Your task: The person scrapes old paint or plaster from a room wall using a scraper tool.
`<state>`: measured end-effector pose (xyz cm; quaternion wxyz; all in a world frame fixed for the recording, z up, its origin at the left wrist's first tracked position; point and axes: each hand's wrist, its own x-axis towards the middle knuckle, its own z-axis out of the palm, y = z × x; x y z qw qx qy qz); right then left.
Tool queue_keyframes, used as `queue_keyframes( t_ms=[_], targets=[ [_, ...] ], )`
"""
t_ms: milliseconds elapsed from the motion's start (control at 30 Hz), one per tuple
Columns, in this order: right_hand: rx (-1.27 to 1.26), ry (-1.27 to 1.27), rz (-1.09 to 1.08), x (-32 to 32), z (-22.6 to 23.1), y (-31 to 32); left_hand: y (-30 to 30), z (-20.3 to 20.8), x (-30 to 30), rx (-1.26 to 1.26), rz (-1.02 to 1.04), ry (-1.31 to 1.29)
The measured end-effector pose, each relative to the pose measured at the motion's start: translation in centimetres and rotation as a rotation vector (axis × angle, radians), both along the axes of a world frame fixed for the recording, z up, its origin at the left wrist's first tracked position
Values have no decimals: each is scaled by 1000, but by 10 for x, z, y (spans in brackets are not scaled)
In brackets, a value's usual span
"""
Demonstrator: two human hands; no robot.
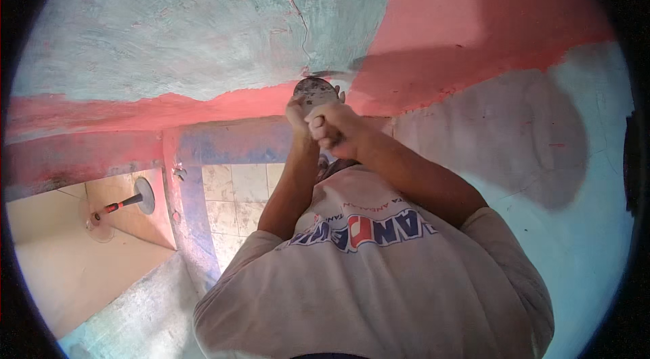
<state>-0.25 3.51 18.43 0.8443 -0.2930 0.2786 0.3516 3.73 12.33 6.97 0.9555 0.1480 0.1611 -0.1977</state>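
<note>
Against the wall in front of me is a round, mottled grey piece (314, 91), flat and dirty-looking; its kind does not show. My left hand (296, 115) grips its left edge, and fingertips show past its right side. My right hand (332, 127) is closed in a fist just below the piece, pressed close to my left hand. Whatever lies inside the right fist is hidden. The piece's upper rim is near the lower end of a crack (302, 20) in the worn green-grey wall patch (203, 20).
Pink paint (433, 61) borders the patch. Lower left, a recess (88, 257) holds a tool with a black and red handle (118, 206) and a grey disc (144, 195). A tap-like fitting (179, 172) juts out beside white tiles (230, 200). A pale blue wall (575, 257) stands right.
</note>
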Motion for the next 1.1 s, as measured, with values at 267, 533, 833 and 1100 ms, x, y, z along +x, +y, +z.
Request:
queue_keyframes(
  t_ms=[267, 533, 833, 1100],
  targets=[
    [19, 32, -451, 32, -111, 11, -3, -51, 29, 20, -70, -38],
    [-243, -99, 8, -23, -56, 12, 54, -63, 8, 456, -295, -618],
    [-1124, -271, 162, 18, -98, -4, 61, -3, -5, 653, -322, -92],
    [-485, -161, -143, 34, -68, -3, 68, -6, 27, 1162, -331, -706]
  ],
)
